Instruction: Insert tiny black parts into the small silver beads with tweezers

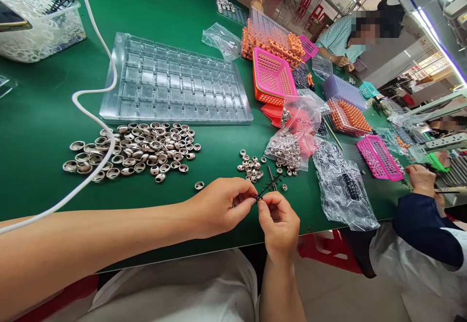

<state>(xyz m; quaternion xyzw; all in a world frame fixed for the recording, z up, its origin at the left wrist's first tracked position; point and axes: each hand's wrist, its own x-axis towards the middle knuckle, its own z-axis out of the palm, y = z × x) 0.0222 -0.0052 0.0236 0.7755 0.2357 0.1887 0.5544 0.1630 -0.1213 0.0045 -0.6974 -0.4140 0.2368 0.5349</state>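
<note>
My left hand (222, 206) and my right hand (280, 222) meet close to the table's near edge, fingertips almost touching. Both pinch a thin black branched plastic piece (272, 184), which sticks out up and to the right between them. Under its far end lies a thin dark rod (270, 173). Just beyond my fingers is a small pile of little silver metal parts (251, 167). A single silver ring-like part (199, 186) rests beside my left hand, and a large heap of such rings (146, 149) spreads to the left.
Behind the heap lies a clear compartment tray (175, 81). A white cable (85, 113) crosses the left side. Pink baskets (275, 76), plastic bags (339, 181) and a tub of clear rings (44, 30) stand around. A co-worker's hand (421, 181) is at the right.
</note>
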